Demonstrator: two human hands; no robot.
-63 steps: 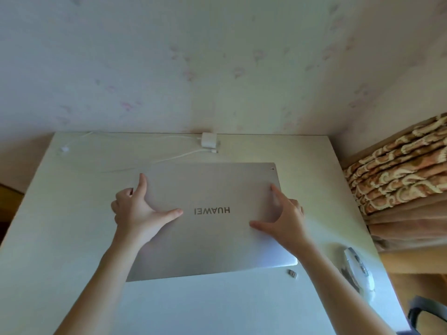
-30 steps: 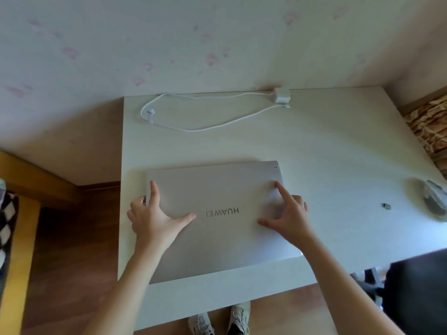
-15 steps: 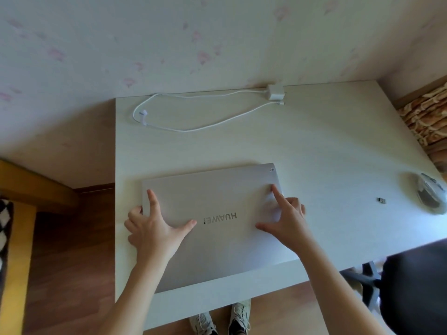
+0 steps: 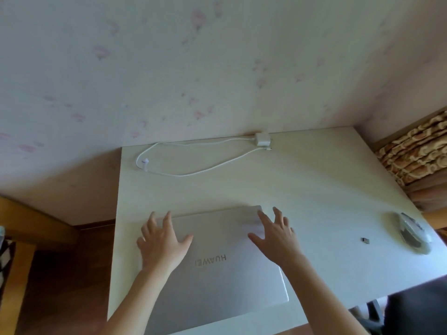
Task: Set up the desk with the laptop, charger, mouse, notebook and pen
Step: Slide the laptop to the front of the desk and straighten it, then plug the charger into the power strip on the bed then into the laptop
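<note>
Laptop (image 4: 217, 269), silver and closed, lies flat on a pale desk (image 4: 302, 189), lid up with its brand lettering upside down to the viewer. It sits toward the desk's near left corner, and its near edge looks close to or just past the desk's front edge.

Both hands are over the far half of the laptop lid. The left hand (image 4: 162, 245) is spread wide with straight fingers, over the lid's far left corner, fingertips reaching the far edge. The right hand (image 4: 275, 235) is likewise open with fingers fanned, over the far right corner. Neither hand grips anything; whether the palms press the lid or hover just above it cannot be told, as both are slightly blurred.

Beyond the laptop, against the wall, a white charger (image 4: 261, 139) block sits at the desk's far edge, its white cable (image 4: 193, 174) looping left and back across the desk, well apart from the laptop. To the right of the laptop, near the desk's right edge, lies a grey mouse (image 4: 411, 232); a tiny dark piece, possibly its USB receiver (image 4: 365, 240), sits between mouse and laptop. No notebook or pen is in view.

The step in hand appears to be placing the laptop. Next would likely come opening the lid from its far edge, or turning the laptop first, then bringing the cable's free end to the laptop's port.
</note>
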